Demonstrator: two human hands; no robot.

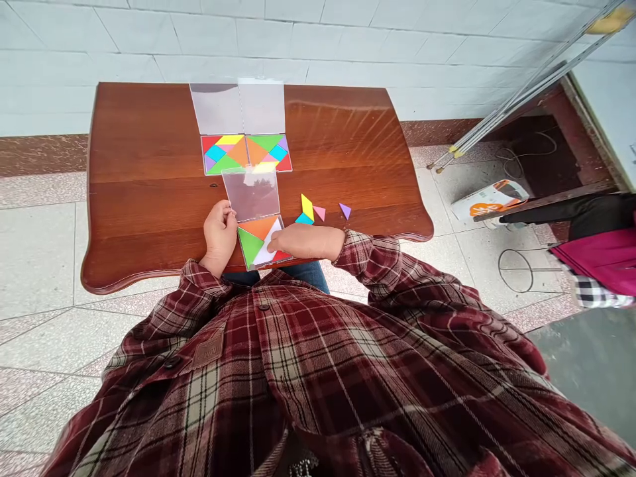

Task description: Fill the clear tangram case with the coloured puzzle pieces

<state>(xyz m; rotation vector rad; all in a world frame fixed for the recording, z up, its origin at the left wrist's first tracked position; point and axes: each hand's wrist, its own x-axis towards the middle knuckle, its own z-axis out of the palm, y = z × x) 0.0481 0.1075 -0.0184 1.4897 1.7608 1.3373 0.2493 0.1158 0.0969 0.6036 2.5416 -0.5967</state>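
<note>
Left hand [220,233], beside lid [255,194]; right hand [304,240], over red tangram piece [280,256]; both grips unclear. I'd seat it flush.

Behind the brown wooden table [149,169] stands a pale block wall [209,36], a speckled brown band [34,152] along its foot. Light floor tiles [37,252] spread left of the table. To the table's right are slim metal poles with yellow fittings [453,151], a white and orange carton [479,204] and, farther off, a magenta cloth [599,258] beside black-and-white checked fabric [599,291].
</note>
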